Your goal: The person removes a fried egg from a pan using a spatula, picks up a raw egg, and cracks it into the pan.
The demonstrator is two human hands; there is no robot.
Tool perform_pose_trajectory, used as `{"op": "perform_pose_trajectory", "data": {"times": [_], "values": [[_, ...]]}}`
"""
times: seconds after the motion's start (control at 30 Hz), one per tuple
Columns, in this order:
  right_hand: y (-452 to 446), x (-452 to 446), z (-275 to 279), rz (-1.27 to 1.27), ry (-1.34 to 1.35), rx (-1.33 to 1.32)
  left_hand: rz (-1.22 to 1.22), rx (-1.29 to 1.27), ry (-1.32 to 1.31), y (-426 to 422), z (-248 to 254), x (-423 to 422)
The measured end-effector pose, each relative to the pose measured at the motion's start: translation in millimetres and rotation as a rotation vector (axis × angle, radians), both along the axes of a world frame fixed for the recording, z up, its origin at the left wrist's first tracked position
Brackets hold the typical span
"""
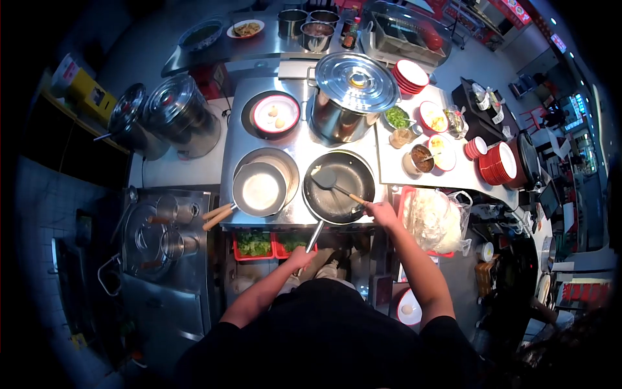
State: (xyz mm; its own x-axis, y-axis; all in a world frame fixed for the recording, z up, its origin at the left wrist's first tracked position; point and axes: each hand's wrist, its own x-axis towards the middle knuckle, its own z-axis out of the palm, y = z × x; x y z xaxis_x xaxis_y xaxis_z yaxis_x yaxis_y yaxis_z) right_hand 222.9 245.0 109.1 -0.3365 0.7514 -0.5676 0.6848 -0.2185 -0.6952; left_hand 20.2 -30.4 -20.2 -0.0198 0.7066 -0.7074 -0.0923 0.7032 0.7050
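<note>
A dark frying pan [341,206] sits on the steel stove top, its metal handle pointing toward me. Around the end of that handle my left hand [302,258] is closed. My right hand [383,214] grips the wooden handle of a spatula [326,179], whose dark flat blade lies inside the pan on the left. A small pale bit of something [316,169] shows by the blade. Left of the pan, a light-coloured pan with a wooden handle [259,188] rests in another wooden-handled pan [290,170].
Behind the frying pan stands a tall lidded stockpot [340,120]. A plate with eggs [276,113] is at the back left. On the right are a bowl of chopped greens [396,117], a jar of brown sauce [420,159], stacked red plates [497,163] and a bag of pale food [433,220].
</note>
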Motion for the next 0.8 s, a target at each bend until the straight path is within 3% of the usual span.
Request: {"op": "perform_pose_trajectory", "data": {"times": [0.03, 0.1, 0.17, 0.23, 0.33, 0.43, 0.63, 0.7, 0.8], "values": [[-1, 4, -11, -0.007, -0.036, 0.005, -0.024, 0.009, 0.024, -1, -10, 0], [-18, 1, 27, 0.06, -0.089, 0.093, -0.04, 0.036, 0.009, -1, -16, -3], [-21, 13, 0, 0.033, -0.095, 0.124, -0.118, 0.058, 0.047, 2, -6, -7], [-34, 13, 10, -0.049, -0.102, 0.024, 0.002, 0.014, -0.024, 0, -12, -5], [-50, 17, -1, -0.065, -0.055, -0.007, -0.034, -0.061, -0.023, 3, -4, -8], [-63, 19, 2, 0.074, -0.103, 0.063, -0.068, -0.052, -0.053, 11, 5, -10], [-96, 27, -2, 0.093, -0.138, 0.182, -0.056, -0.124, -0.156, 7, -11, -18], [-110, 29, -2, -0.005, -0.076, 0.1, -0.039, -0.116, -0.209, 10, -6, -17], [-136, 28, 26, -0.18, -0.003, -0.024, -0.162, -0.047, -0.023, 9, 15, -18]]}}
